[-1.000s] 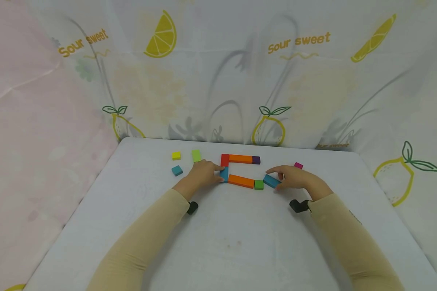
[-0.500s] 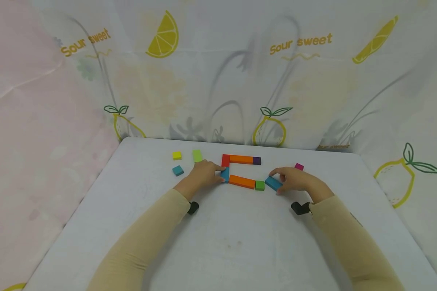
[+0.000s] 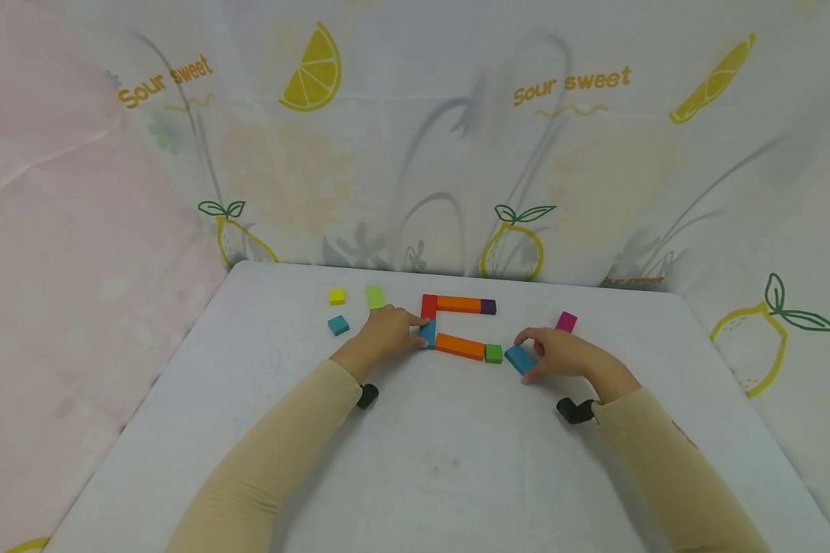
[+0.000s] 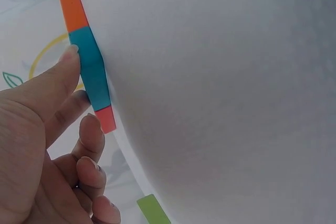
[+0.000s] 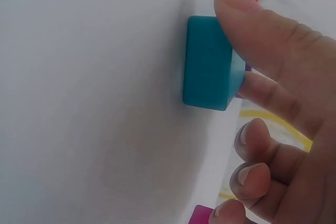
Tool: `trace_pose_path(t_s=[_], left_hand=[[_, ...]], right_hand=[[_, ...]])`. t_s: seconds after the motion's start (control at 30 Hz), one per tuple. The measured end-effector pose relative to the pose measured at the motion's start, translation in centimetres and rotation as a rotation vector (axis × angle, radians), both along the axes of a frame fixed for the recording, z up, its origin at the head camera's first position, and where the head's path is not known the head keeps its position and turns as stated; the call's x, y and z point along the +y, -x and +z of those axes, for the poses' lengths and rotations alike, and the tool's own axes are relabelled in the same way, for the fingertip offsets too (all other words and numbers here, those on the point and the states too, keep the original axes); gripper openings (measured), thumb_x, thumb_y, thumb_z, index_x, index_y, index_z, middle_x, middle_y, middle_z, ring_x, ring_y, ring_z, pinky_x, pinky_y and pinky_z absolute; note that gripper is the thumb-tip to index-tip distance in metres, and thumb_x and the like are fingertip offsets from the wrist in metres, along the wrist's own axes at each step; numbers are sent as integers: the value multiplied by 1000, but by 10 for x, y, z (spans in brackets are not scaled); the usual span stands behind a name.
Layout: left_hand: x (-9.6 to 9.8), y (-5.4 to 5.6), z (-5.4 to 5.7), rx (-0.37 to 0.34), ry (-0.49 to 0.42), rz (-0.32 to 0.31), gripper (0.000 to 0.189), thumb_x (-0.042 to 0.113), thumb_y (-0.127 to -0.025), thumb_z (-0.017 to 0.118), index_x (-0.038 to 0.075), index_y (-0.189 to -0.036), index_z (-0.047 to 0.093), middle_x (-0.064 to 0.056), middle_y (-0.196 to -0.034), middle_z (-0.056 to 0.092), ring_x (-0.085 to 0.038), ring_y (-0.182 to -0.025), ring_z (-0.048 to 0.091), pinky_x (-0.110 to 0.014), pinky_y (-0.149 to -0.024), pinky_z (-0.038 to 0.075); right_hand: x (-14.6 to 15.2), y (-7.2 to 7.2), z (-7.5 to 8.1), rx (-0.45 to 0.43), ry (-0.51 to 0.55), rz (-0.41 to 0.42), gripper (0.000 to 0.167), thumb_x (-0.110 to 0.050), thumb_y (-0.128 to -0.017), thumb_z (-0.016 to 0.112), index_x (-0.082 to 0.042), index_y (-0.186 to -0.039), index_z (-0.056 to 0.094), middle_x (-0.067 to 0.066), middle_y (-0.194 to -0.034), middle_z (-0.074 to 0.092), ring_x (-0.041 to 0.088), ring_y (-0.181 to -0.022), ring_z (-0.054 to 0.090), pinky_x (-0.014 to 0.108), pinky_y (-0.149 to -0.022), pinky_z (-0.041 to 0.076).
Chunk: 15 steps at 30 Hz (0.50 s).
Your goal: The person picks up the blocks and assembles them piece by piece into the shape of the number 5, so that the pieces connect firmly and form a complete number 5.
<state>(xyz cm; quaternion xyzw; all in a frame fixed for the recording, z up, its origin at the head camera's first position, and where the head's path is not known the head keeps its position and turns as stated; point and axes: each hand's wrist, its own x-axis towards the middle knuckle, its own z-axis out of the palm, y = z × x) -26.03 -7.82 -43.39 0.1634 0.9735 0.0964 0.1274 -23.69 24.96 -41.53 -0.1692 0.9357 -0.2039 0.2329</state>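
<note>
Lemon-print cloth (image 3: 373,165) behind white tabletop (image 3: 415,468)

Pinches a blue rectangular block (image 3: 520,359) in the right hand (image 3: 560,353), just beside a small green block (image 3: 493,353); grips a second blue block (image 3: 427,335) in the left hand (image 3: 386,330), touching a red rectangular block (image 3: 429,306).

Worktop (image 3: 470,422): flat, white, rounded far corners. Blks lie toward far edge.

Centre layout: red blk (image 3: 429,306) abuts far end of L blue blk (image 3: 427,333); upper orange blk (image 3: 459,304) runs R from red blk, w/ purple blk (image 3: 488,307) at its R end. Lower orange blk (image 3: 459,346) runs R from L blue blk, slightly skewed, w/ green blk (image 3: 493,354) at its R end.

R blue blk (image 3: 519,359): just R of green blk, apart, set at angle.

Loose, L side: yellow blk (image 3: 336,296), small blue blk (image 3: 339,326) on its near side, lt.-green blk (image 3: 375,296) (part. hidden). Loose, R side: magenta blk (image 3: 566,321) (part. hidden).
</note>
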Motion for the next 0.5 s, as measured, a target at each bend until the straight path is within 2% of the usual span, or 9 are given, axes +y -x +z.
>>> trace_pose_path(t_s=[0.5], left_hand=[[0,1,-2,0,-1,-1,52,48,-92,69,33,-141,58,-5,-128,66,-25,-106,52,-40,-93,44]], right_hand=[[-12,-18,1,11,-21,-32,64,-34,-76,88,-11,-128,61,6,-90,54,22,-86,52,35,-71,46]])
